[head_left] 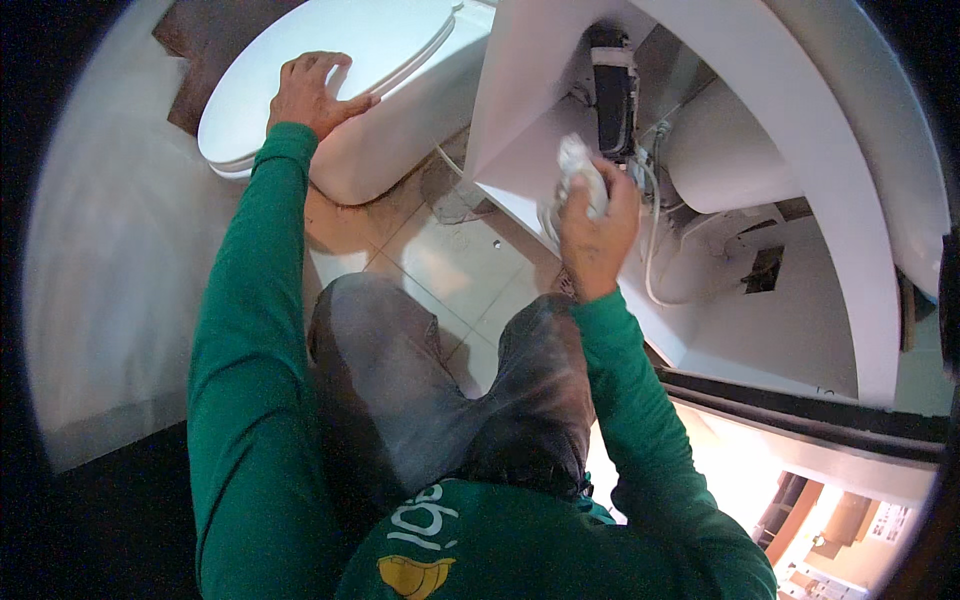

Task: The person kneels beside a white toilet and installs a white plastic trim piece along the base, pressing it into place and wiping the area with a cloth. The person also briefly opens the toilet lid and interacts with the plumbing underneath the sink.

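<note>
My left hand (310, 95) rests on the closed white toilet lid (245, 110), fingers spread near the lid's side edge and the thumb pointing right. My right hand (600, 225) is closed around a small white bundle (574, 157) that pokes out past the thumb and fingers. Whether it is cloth or a coiled hose I cannot make out. That hand is in front of the open white cabinet (520, 150), just below a black device with a white band (613, 95). Fingers partly hide the bundle.
Inside the cabinet hang a thin white hose (652, 250) and a rounded white basin underside (730, 150). A square dark opening (765, 270) is in its wall. Between toilet and cabinet lie floor tiles (440, 265) with a drain grate (455, 195). A dark threshold (800, 405) runs at right.
</note>
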